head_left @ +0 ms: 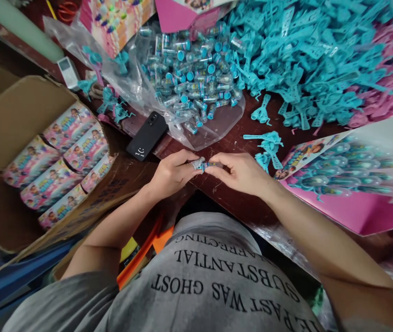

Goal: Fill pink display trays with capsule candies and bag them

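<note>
Over the table's near edge, my left hand and my right hand meet, both with fingers pinched closed. The left fingertips grip a small pale blue plastic piece. Between my right thumb and fingers is a small vial, mostly covered, with its blue end touching the pale piece. Whether the two are joined I cannot tell. Beyond my hands, many clear vials with blue caps lie heaped on a plastic sheet. Loose turquoise plastic toy parts rest near my right hand.
A black phone lies left of the vials. An open carton at left holds printed packs. At right stands a pink display box with filled clear-topped toys. Turquoise parts and pink parts are piled behind.
</note>
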